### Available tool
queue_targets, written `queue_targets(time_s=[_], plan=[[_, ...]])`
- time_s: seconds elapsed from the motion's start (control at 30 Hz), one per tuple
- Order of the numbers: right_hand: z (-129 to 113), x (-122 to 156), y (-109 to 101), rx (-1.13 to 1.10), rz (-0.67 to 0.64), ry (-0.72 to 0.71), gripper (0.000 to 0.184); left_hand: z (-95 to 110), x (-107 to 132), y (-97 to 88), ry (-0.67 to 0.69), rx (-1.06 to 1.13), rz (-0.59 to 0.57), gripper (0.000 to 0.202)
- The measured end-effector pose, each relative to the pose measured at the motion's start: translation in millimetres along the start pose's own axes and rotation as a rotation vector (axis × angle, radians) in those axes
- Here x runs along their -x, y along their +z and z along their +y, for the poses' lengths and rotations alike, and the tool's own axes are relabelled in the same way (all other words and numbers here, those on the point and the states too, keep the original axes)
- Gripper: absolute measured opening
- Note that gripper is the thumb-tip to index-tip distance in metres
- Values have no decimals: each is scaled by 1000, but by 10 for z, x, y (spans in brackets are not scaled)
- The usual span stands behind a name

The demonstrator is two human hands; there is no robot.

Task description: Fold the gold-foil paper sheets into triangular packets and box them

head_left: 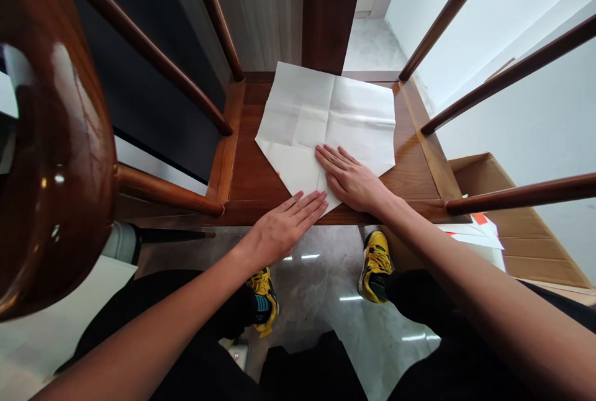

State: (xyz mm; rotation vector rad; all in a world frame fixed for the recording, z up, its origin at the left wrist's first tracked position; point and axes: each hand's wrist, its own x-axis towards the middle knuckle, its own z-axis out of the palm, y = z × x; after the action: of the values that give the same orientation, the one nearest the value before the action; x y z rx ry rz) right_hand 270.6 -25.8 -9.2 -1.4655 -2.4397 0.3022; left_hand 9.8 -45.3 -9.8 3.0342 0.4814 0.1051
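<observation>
A sheet of white paper [298, 109] lies on a wooden chair seat [251, 171]. Creases run across it, and its two near corners are folded inward toward a point at the seat's front edge. My left hand [284, 225] rests with fingers stretched out on the near folded part, close to that edge. Flat on the paper, a little farther up and to the right, is my right hand [350, 179], its fingers extended. Neither hand grips anything. Part of the folded area is hidden beneath both hands.
Wooden spindles [465, 16] rise at both sides of the seat. A glossy wooden armrest [56, 140] looms close at the left. At the lower right stands a cardboard box [535, 227], with white papers [479, 236] beside the seat. Yellow shoes [376, 264] rest on the floor below.
</observation>
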Motion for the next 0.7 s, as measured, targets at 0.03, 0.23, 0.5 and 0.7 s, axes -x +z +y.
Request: queue_targets(time_s=[0.03, 0.23, 0.5, 0.7], plan=[[2, -1, 1, -2, 2, -1, 62, 55, 11, 11, -23, -11, 4, 78], [13, -4, -11, -38, -4, -2, 64, 571, 106, -21, -16, -42, -34, 74], [18, 0, 15, -23, -5, -12, 61, 480, 25, -216, -48, 92, 307, 60], [46, -6, 44, -22, 19, -12, 62, 552, -23, 52, -124, -43, 116, 64]])
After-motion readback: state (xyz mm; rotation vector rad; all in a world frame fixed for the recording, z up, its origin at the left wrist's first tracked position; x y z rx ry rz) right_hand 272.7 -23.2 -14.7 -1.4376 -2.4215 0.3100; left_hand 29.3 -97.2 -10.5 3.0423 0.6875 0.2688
